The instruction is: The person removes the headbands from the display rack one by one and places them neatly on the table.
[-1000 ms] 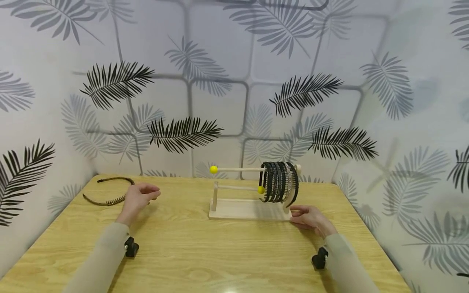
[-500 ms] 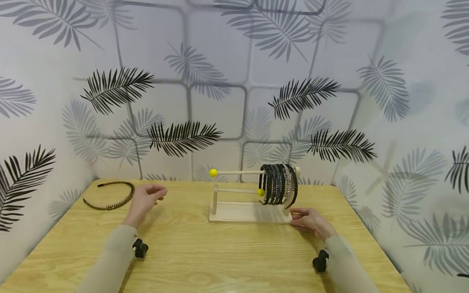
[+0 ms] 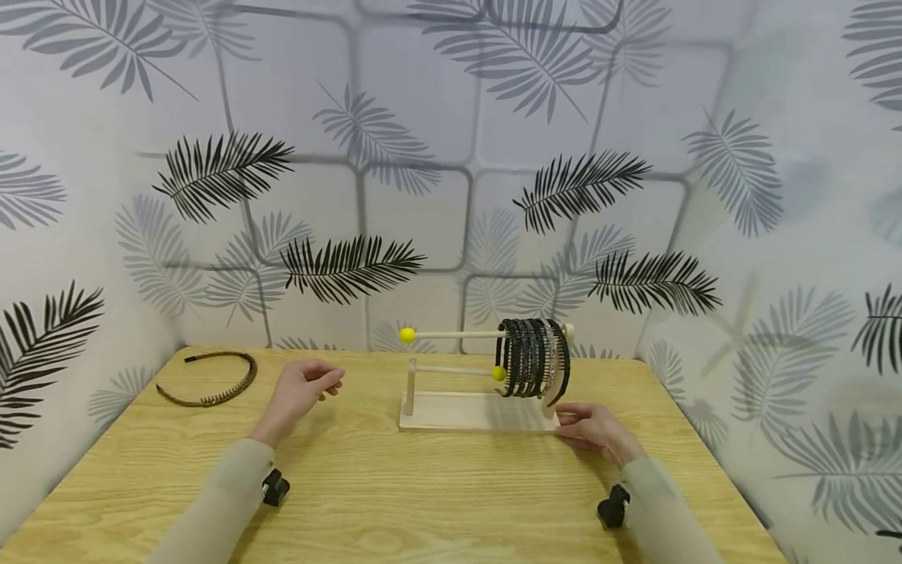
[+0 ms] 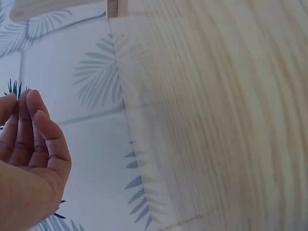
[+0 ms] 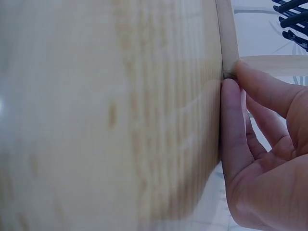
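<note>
At the right end of the rack (image 3: 451,413): the right hand (image 3: 595,429) is pinching the base's corner between thumb and finger.
Left hand (image 3: 301,389): hovering over the table (image 3: 395,486) between the loose band and the rack, touching neither; its fingers are curving loosely, holding nothing.
Loose band (image 3: 254,370): lying at the far left, spread open.
Other bands (image 3: 524,358): bunching on the rods toward the right end.
Step in hand: apparently steadying or placing the rack.
Next move: probably calling for the left hand to be either meeting the base's free end or picking up the loose band; which, I am not able to tell.
</note>
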{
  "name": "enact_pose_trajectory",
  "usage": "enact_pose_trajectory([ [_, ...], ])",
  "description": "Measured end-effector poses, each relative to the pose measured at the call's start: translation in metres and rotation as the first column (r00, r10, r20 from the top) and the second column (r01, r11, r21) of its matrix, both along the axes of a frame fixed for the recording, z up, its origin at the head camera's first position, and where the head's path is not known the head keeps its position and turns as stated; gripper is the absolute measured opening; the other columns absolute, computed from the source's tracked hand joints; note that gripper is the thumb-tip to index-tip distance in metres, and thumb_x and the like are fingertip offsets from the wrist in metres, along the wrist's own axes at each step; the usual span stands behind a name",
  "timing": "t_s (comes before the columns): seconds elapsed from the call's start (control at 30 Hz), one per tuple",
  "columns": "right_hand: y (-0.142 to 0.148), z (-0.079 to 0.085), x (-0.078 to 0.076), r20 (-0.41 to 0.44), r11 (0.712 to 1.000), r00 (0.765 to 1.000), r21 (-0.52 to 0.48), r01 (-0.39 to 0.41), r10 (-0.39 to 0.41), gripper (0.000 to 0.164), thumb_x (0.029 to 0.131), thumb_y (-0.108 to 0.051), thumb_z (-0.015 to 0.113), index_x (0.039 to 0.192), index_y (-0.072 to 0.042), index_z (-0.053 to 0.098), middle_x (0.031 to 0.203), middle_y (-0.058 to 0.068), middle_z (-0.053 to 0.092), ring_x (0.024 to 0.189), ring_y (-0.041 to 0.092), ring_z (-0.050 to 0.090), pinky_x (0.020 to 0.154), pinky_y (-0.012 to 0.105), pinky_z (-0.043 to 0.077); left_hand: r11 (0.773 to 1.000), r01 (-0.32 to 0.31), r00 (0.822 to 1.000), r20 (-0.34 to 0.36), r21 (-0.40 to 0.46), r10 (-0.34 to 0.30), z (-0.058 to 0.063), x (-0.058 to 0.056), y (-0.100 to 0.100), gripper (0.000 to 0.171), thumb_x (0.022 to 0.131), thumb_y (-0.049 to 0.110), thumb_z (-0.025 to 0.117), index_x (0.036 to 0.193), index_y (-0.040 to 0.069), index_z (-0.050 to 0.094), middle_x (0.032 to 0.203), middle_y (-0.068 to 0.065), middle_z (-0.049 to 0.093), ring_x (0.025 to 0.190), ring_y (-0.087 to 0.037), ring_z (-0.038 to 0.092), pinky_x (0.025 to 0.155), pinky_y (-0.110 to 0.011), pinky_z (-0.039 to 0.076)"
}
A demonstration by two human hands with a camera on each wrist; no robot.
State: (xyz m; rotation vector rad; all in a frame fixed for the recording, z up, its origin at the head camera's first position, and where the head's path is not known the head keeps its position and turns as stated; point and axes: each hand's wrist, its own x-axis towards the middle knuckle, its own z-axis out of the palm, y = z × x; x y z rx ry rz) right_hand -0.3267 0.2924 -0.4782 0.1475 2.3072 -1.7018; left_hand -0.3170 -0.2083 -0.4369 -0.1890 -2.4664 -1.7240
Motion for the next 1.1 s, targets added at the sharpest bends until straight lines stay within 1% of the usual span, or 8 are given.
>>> enact_pose_trajectory([
  [0.1, 0.0, 0.001, 0.0, 0.001, 1.0, 1.0, -0.004, 0.003, -0.003, 0.06, 0.087, 0.003, 0.07, 0.141, 0.006, 0.046, 0.104, 0.01, 0.065, 0.083, 0.009, 0.067, 0.078, 0.03, 0.06, 1.0, 0.007, 1.0, -0.003, 0.014, -0.007, 0.001, 0.001, 0.008, 0.027, 0.097, 0.024, 0.064, 0.108, 0.0, 0.069, 0.094, -0.016, 0.071, 0.082, -0.023, 0.067, 0.07, -0.032, 0.055],
  [0.17, 0.0, 0.001, 0.0, 0.007, 1.0, 1.0, -0.004, 0.0, 0.0, 0.06, 0.087, 0.003, 0.07, 0.142, 0.006, 0.046, 0.104, 0.009, 0.065, 0.083, 0.009, 0.067, 0.078, 0.03, 0.06, 1.0, 0.017, 1.0, 0.002, 0.017, -0.018, 0.003, 0.002, 0.014, 0.025, 0.097, 0.022, 0.064, 0.106, 0.0, 0.07, 0.093, -0.016, 0.071, 0.081, -0.024, 0.067, 0.07, -0.033, 0.055],
  [0.23, 0.0, 0.002, 0.0, 0.01, 1.0, 1.0, -0.005, 0.001, -0.001, 0.06, 0.087, 0.003, 0.069, 0.142, 0.006, 0.046, 0.105, 0.01, 0.065, 0.083, 0.009, 0.068, 0.078, 0.031, 0.06, 0.999, 0.028, 1.0, 0.001, 0.023, -0.028, -0.002, -0.002, 0.018, 0.024, 0.096, 0.025, 0.065, 0.103, 0.003, 0.071, 0.091, -0.014, 0.071, 0.079, -0.02, 0.066, 0.07, -0.036, 0.055],
  [0.37, -0.001, 0.002, 0.0, 0.014, 1.0, 1.0, 0.005, 0.011, -0.011, 0.058, 0.088, 0.003, 0.069, 0.141, 0.005, 0.047, 0.106, 0.01, 0.065, 0.084, 0.009, 0.067, 0.079, 0.031, 0.06, 0.999, 0.035, 0.999, -0.002, 0.021, -0.035, 0.001, 0.001, 0.029, 0.023, 0.096, 0.025, 0.066, 0.099, 0.003, 0.072, 0.089, -0.016, 0.071, 0.076, -0.018, 0.066, 0.07, -0.037, 0.055],
  [0.57, -0.001, 0.002, 0.001, 0.014, 1.0, 1.0, 0.008, 0.005, -0.005, 0.058, 0.088, 0.002, 0.069, 0.141, 0.006, 0.047, 0.105, 0.01, 0.065, 0.085, 0.009, 0.068, 0.079, 0.03, 0.06, 0.999, 0.037, 0.999, -0.003, 0.034, -0.037, 0.005, 0.001, 0.04, 0.025, 0.095, 0.025, 0.066, 0.102, 0.002, 0.072, 0.089, -0.014, 0.071, 0.078, -0.02, 0.065, 0.067, -0.029, 0.054],
  [0.8, -0.001, 0.002, 0.001, 0.01, 1.0, 1.0, 0.009, -0.002, 0.001, 0.058, 0.088, 0.002, 0.069, 0.142, 0.005, 0.047, 0.105, 0.009, 0.064, 0.084, 0.009, 0.068, 0.079, 0.03, 0.06, 0.997, 0.047, 0.999, -0.013, 0.069, -0.046, 0.006, -0.003, 0.052, 0.023, 0.096, 0.024, 0.066, 0.101, 0.002, 0.071, 0.09, -0.016, 0.07, 0.077, -0.022, 0.065, 0.066, -0.029, 0.055],
  [0.97, -0.001, 0.003, 0.001, 0.021, 1.0, 1.0, 0.004, -0.007, 0.007, 0.059, 0.088, 0.002, 0.069, 0.142, 0.005, 0.046, 0.107, 0.01, 0.063, 0.085, 0.008, 0.067, 0.08, 0.03, 0.059, 0.996, 0.045, 0.999, -0.018, 0.08, -0.044, 0.009, -0.002, 0.061, 0.021, 0.096, 0.023, 0.066, 0.101, 0.003, 0.072, 0.091, -0.018, 0.07, 0.08, -0.027, 0.066, 0.067, -0.03, 0.055],
  [1.1, -0.001, 0.004, 0.002, 0.022, 1.0, 1.0, 0.002, -0.015, 0.015, 0.058, 0.089, 0.003, 0.068, 0.142, 0.006, 0.045, 0.106, 0.009, 0.063, 0.085, 0.008, 0.066, 0.081, 0.029, 0.059, 0.995, 0.045, 0.999, -0.024, 0.094, -0.043, 0.011, -0.003, 0.068, 0.021, 0.096, 0.023, 0.065, 0.103, 0.004, 0.073, 0.091, -0.016, 0.071, 0.078, -0.023, 0.066, 0.069, -0.033, 0.056],
])
